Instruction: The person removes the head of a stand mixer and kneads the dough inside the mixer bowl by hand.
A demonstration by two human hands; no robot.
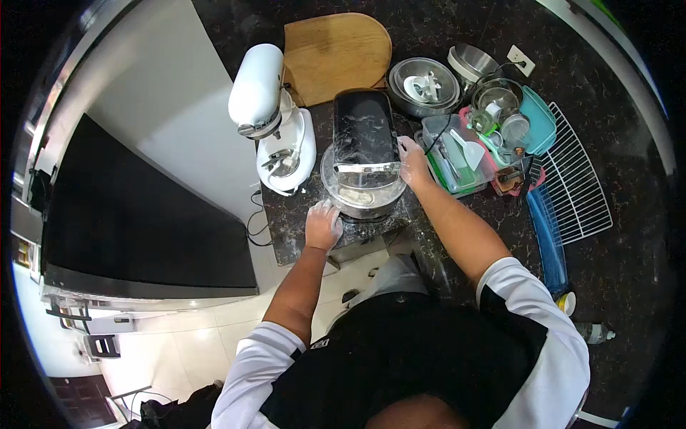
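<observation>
A black stand mixer (363, 129), dusted with white powder, stands at the counter's near corner. Beneath its head is a metal mixing bowl (368, 212) with a clear cover (343, 179); a pale mass (355, 196) shows inside. My left hand (324, 225) is at the bowl's lower left side, fingers curled in against it. On the other side, my right hand (412, 163) is closed against the right side of the mixer, by the cover's edge. Both hands look whitish, as if floury or thinly gloved. Their exact contact points are partly hidden.
A white stand mixer (256, 89) with its head raised stands at left. Behind is a wooden board (343, 53). To the right are nested metal bowls (426, 82), a plastic tub (457, 154) of utensils, and a wire rack (577, 179).
</observation>
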